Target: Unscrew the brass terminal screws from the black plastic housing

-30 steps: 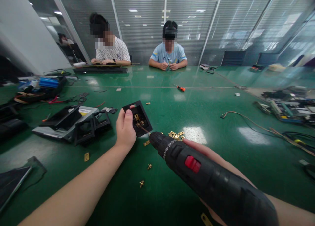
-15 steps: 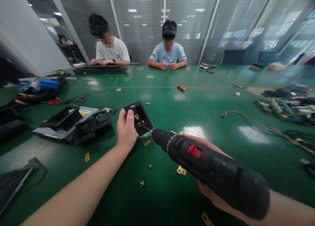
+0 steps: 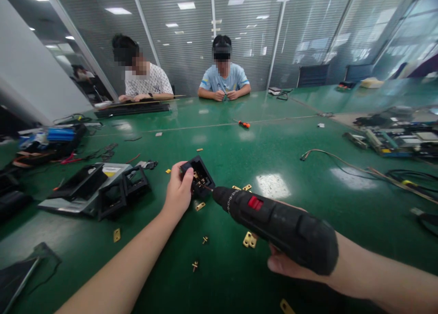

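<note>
"Largest item?"
"One table [image 3: 222, 286], green, glossy."

"Next?"
"One power drill [image 3: 278, 223], black, red switch on top, lying aslant and pointing away to the left. My right grip [image 3: 290, 265] is closed around it from below; its body hides most of my fingers."

"Then?"
"Two black frames [image 3: 123, 195], on the table, left of my left forearm."

"The piece in hand?"
"One black box [image 3: 205, 175], tilted, between my left grip [image 3: 181, 186] and the drill's nose. Thumb over the rim, fingers behind, pinched down to the wall's thickness. Brass parts sit inside. The drill's thin bit [image 3: 208, 188] reaches in among them; whether the tip touches one, I cannot tell."

"Smaller?"
"One screwdriver [image 3: 244, 124], orange and black handle, well beyond the box."

"Smaller again?"
"Brass plates [image 3: 117, 235], loose: one left of my forearm, one just beside the box, others near the drill."

"Smallest?"
"Two brass screws [image 3: 195, 265], on the table between my forearms."
</note>
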`<action>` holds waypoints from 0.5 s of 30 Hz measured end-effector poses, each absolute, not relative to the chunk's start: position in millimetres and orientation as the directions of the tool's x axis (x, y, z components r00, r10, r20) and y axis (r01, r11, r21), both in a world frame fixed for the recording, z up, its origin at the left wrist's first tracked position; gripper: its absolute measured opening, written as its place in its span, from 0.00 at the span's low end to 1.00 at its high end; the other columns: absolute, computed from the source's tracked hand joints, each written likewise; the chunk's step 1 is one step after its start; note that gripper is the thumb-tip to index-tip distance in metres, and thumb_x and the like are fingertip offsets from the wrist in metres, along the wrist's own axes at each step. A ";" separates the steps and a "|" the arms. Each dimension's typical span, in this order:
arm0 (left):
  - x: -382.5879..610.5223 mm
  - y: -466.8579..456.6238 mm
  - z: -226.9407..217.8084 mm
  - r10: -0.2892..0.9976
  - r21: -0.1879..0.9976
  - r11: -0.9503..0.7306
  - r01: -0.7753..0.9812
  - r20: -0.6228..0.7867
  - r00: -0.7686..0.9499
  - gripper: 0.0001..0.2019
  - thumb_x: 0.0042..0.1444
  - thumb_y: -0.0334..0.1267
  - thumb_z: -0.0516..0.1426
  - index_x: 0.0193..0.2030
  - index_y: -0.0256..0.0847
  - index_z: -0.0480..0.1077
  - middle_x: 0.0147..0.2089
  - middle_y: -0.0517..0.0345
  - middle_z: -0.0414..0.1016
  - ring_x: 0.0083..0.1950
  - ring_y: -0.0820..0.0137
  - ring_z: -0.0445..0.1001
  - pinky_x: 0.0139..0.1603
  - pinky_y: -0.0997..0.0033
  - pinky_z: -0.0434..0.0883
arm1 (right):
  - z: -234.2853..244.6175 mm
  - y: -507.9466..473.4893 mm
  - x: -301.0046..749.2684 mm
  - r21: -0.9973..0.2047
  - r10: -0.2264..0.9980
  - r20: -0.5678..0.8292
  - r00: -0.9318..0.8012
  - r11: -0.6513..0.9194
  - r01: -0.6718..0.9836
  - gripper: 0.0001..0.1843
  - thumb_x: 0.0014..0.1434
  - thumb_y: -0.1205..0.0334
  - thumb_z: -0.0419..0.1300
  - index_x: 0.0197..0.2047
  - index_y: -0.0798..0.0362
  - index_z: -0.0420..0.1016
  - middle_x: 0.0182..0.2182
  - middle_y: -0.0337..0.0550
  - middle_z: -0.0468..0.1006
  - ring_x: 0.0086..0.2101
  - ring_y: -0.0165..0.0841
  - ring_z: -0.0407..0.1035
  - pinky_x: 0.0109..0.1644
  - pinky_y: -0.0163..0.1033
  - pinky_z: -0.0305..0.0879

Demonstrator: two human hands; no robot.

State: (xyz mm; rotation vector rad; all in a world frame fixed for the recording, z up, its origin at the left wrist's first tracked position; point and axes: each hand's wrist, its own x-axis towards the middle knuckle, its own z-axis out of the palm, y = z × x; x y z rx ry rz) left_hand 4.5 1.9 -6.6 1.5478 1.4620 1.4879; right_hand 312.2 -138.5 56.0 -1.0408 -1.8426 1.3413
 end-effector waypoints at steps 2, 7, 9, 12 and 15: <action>4.1 3.0 -8.3 0.945 0.927 -0.224 0.301 0.282 -0.164 0.19 0.65 0.54 0.57 0.55 0.43 0.66 0.33 0.63 0.69 0.25 0.71 0.68 0.22 0.73 0.68 | 64.1 -116.7 307.1 -0.958 0.855 0.021 -0.518 0.166 0.235 0.37 0.62 0.48 0.68 0.71 0.46 0.67 0.38 0.44 0.79 0.43 0.41 0.76 0.54 0.49 0.77; 2.7 5.0 -7.9 0.959 0.943 -0.191 0.274 0.238 -0.153 0.22 0.64 0.56 0.57 0.54 0.42 0.68 0.33 0.62 0.70 0.26 0.71 0.70 0.21 0.72 0.71 | 62.3 -108.4 307.0 -0.992 0.843 -0.129 -0.522 -0.115 0.059 0.38 0.63 0.38 0.66 0.70 0.46 0.67 0.46 0.49 0.81 0.34 0.34 0.79 0.42 0.42 0.78; 2.0 6.0 -6.9 0.962 0.950 -0.172 0.259 0.218 -0.163 0.22 0.63 0.57 0.58 0.54 0.42 0.69 0.33 0.62 0.70 0.25 0.70 0.70 0.21 0.71 0.72 | 56.2 -111.1 307.3 -0.980 0.836 -0.168 -0.523 -0.197 0.001 0.40 0.62 0.38 0.67 0.72 0.42 0.65 0.47 0.48 0.80 0.31 0.32 0.79 0.38 0.40 0.77; 1.6 7.4 -5.6 0.968 0.963 -0.146 0.225 0.187 -0.171 0.23 0.62 0.56 0.59 0.54 0.42 0.69 0.33 0.61 0.71 0.26 0.68 0.73 0.21 0.69 0.74 | 47.8 -112.3 305.1 -0.969 0.829 -0.172 -0.532 -0.241 -0.062 0.42 0.61 0.41 0.69 0.73 0.41 0.62 0.46 0.46 0.80 0.27 0.30 0.78 0.34 0.37 0.76; 1.9 8.3 -5.5 0.970 0.973 -0.138 0.187 0.171 -0.171 0.22 0.61 0.55 0.60 0.54 0.42 0.69 0.34 0.61 0.72 0.27 0.68 0.74 0.20 0.69 0.75 | 46.0 -111.6 303.3 -0.967 0.836 -0.152 -0.527 -0.236 -0.097 0.43 0.60 0.45 0.71 0.73 0.43 0.62 0.46 0.47 0.81 0.26 0.28 0.77 0.34 0.37 0.76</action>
